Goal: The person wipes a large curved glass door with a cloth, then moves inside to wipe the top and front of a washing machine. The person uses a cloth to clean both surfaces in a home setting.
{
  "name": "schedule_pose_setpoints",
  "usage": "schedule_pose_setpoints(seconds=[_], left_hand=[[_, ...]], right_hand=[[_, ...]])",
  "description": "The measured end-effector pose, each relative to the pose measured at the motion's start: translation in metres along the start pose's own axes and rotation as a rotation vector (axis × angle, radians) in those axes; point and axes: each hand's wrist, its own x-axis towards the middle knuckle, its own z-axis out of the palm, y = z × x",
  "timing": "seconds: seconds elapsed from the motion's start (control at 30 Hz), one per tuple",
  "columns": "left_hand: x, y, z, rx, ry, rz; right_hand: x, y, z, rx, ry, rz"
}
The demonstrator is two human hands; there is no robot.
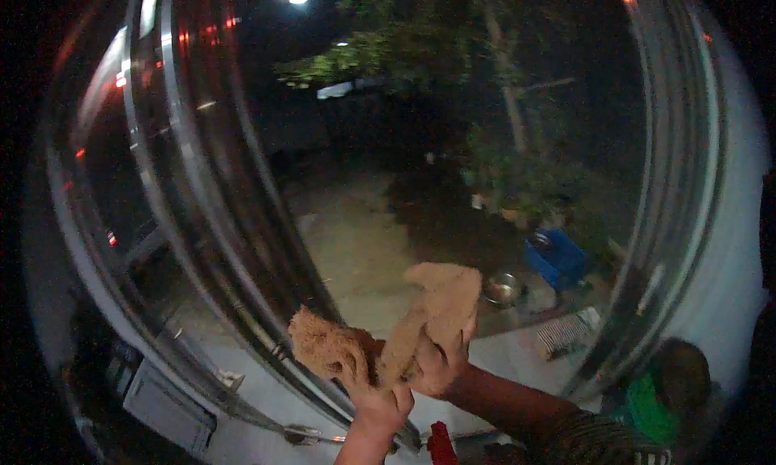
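Both of my hands are close together low in the middle of the head view, gripping fluffy tan cloth. One part of the cloth [448,295] rises above my right hand [438,368], whose fingers are closed around its lower end. A bunched part of cloth [324,347] spreads to the left above my left hand [382,404], which is closed on its lower side. I cannot tell whether this is one cloth or two. The cloth is in front of an open doorway, beside the metal-edged sliding door panels [200,180].
Outside lie a blue plastic crate [555,259], a metal bowl [503,289] and a striped mat [567,331]. A tree [506,89] stands beyond in the dark. At lower right is what looks like another person [682,374] with green clothing. A red object [441,444] sits below my hands.
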Motion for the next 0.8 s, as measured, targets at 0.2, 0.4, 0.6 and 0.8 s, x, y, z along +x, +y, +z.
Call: schedule_pose_setpoints(seconds=[0.2, 0.4, 0.6, 0.8], left_hand=[[0.037, -0.004, 0.085, 0.216, -0.1, 0.002], [0.006, 0.034, 0.178, 0.099, -0.358, 0.173], [-0.034, 0.061, 0.229, 0.035, -0.544, 0.168], [-0.051, 0.078, 0.252, 0.064, -0.58, 0.138]], right_hand=[[0.049, 0.085, -0.029, -0.272, -0.191, 0.379], [-0.102, 0.201, -0.077, -0.597, -0.15, 0.171], [-0.189, 0.216, -0.145, -0.591, -0.318, 0.755], [-0.236, 0.22, -0.181, -0.652, -0.49, 0.706]])
